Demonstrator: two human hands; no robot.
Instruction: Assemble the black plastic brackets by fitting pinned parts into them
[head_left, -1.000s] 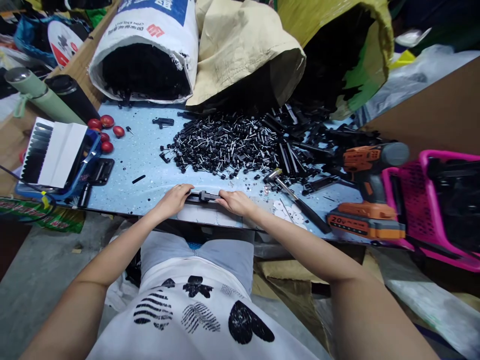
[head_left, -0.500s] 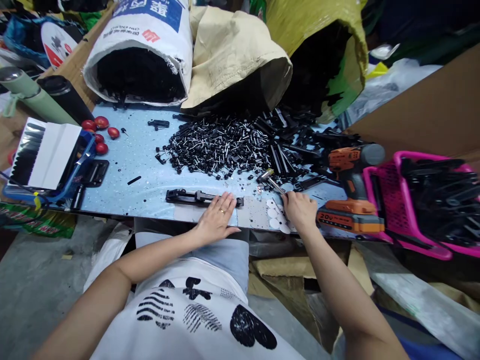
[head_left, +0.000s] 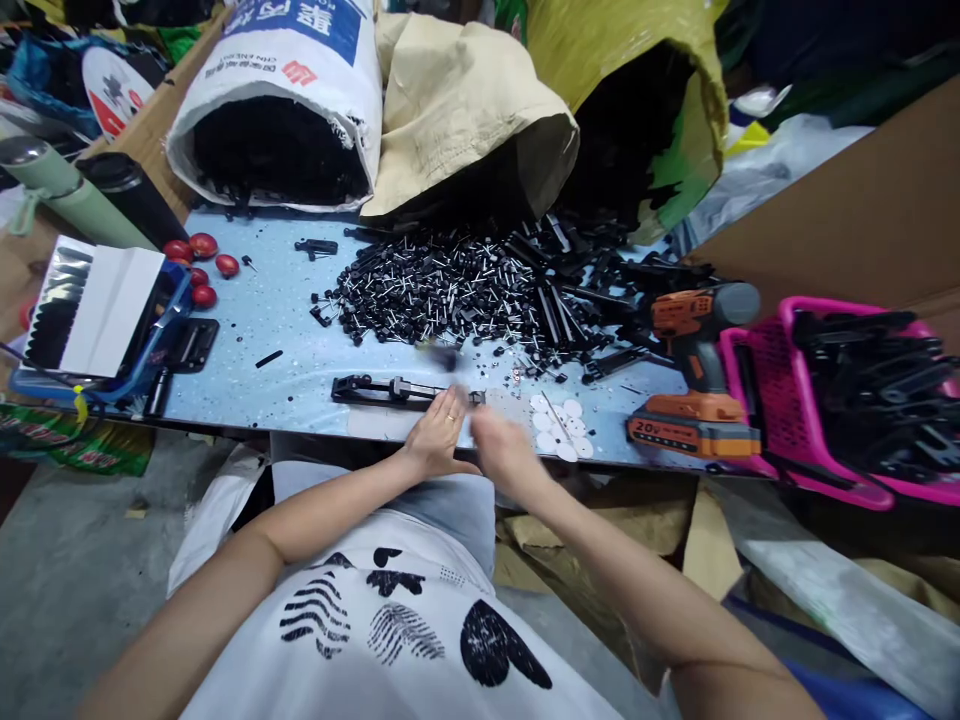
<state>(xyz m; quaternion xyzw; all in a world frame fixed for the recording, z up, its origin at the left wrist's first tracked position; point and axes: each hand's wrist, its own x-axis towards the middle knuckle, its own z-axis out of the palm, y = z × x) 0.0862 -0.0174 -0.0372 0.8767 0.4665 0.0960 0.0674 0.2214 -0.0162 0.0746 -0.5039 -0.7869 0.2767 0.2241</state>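
A long black plastic part [head_left: 375, 392] lies along the front of the table. My left hand [head_left: 435, 432] rests on its right end, fingers stretched out and lying flat over it. Close beside it, my right hand [head_left: 504, 447] is closed around the handle of a small hammer [head_left: 441, 354]. Motion smears the hammer, and its head appears above the black part, near my left fingertips. Beyond both hands spreads a big heap of black-headed metal pins [head_left: 442, 290], with longer black plastic pieces [head_left: 559, 315] at its right side.
At the right stand an orange cordless drill [head_left: 697, 380] and a pink basket [head_left: 787, 340] of black parts. White discs [head_left: 559, 425] lie near the front edge. Open sacks [head_left: 465, 110] line the back. Red fruits [head_left: 202, 245], bottles [head_left: 56, 180] and a blue tray [head_left: 172, 310] are at left.
My right hand has swung left with the hammer, from beside the white discs to next to my left hand. My left hand stays on the black part, its fingers drawn closer together.
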